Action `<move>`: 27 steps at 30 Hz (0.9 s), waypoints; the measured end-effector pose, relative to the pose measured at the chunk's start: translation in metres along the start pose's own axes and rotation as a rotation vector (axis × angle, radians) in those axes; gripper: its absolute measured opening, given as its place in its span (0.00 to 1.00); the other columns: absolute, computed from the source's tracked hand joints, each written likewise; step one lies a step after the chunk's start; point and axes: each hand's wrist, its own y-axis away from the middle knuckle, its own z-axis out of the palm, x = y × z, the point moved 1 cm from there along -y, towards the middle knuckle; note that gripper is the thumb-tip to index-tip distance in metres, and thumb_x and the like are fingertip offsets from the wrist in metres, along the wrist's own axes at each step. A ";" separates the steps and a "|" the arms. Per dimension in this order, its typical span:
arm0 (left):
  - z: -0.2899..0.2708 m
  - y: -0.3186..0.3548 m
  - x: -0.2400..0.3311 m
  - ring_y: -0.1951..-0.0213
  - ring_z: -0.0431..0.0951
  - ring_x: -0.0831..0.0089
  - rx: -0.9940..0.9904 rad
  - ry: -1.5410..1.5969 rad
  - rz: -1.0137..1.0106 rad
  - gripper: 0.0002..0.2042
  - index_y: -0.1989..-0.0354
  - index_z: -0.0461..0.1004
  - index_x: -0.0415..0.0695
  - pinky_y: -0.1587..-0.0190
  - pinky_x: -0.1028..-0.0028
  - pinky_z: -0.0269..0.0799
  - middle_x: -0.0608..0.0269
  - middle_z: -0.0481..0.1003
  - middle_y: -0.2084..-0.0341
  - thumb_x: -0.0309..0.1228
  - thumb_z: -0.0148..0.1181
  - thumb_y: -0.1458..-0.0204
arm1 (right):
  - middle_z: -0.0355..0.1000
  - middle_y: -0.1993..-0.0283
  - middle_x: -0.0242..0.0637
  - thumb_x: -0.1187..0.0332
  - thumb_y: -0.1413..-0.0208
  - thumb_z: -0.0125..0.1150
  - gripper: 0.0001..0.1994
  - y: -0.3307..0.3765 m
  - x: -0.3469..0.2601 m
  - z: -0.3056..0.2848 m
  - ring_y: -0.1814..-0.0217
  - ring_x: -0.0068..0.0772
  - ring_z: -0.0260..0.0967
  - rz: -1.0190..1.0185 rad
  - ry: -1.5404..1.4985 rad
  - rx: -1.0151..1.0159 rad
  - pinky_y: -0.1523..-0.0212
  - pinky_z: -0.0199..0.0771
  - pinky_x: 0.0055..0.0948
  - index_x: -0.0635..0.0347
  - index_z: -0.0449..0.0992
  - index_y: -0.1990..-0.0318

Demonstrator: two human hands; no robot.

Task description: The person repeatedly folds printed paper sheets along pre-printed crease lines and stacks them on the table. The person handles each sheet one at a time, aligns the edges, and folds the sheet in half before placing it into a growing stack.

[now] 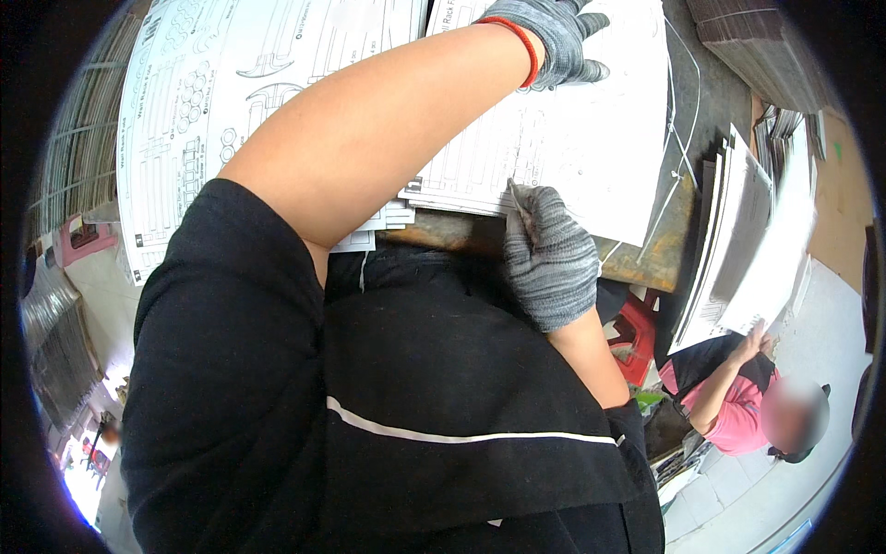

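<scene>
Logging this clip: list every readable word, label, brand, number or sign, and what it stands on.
I'm not copying out printed wording; here is where it stands:
Left stack of white sheets: headings and captions beside hammer and nut drawings, partly legible.
Right stack of white sheets: one large heading, partly legible; finer print too small.
Sheets by the co-worker: too small or blurred.

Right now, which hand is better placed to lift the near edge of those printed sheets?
Probably the right hand: it is at the near edge of the printed sheets. The left hand is out over their far part, well away from that edge. I cannot tell whether the right one grips paper.
</scene>
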 end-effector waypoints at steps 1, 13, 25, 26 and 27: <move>0.000 0.000 0.000 0.29 0.53 0.57 0.004 -0.007 0.001 0.37 0.31 0.57 0.47 0.29 0.60 0.42 0.50 0.53 0.30 0.59 0.43 0.42 | 0.76 0.68 0.51 0.70 0.42 0.58 0.07 0.003 0.000 0.000 0.66 0.52 0.76 -0.015 -0.025 0.004 0.65 0.77 0.41 0.62 0.73 0.59; 0.010 -0.016 -0.004 0.29 0.54 0.64 -0.010 0.220 -0.148 0.34 0.31 0.59 0.51 0.27 0.65 0.44 0.59 0.57 0.31 0.58 0.48 0.42 | 0.77 0.61 0.45 0.69 0.44 0.62 0.11 0.023 0.024 -0.012 0.62 0.41 0.78 0.004 -0.312 0.311 0.59 0.77 0.32 0.61 0.74 0.55; -0.039 0.151 -0.006 0.35 0.61 0.55 0.064 1.407 -0.657 0.36 0.33 0.56 0.36 0.33 0.66 0.54 0.44 0.63 0.37 0.38 0.64 0.47 | 0.66 0.38 0.50 0.83 0.62 0.47 0.24 0.059 0.114 -0.017 0.36 0.42 0.63 0.299 -0.361 0.554 0.36 0.63 0.34 0.68 0.70 0.51; -0.022 0.156 -0.009 0.36 0.62 0.58 0.153 1.420 -0.631 0.35 0.33 0.56 0.37 0.34 0.66 0.56 0.46 0.64 0.38 0.37 0.63 0.46 | 0.68 0.42 0.52 0.79 0.59 0.54 0.18 0.058 0.126 -0.007 0.41 0.45 0.67 0.207 -0.327 0.599 0.40 0.66 0.36 0.66 0.72 0.56; -0.008 0.155 -0.017 0.37 0.62 0.61 0.224 1.445 -0.594 0.34 0.33 0.57 0.37 0.35 0.66 0.57 0.48 0.66 0.39 0.36 0.62 0.46 | 0.71 0.47 0.53 0.75 0.55 0.62 0.12 0.054 0.136 -0.003 0.46 0.47 0.70 0.130 -0.277 0.651 0.45 0.69 0.37 0.65 0.74 0.60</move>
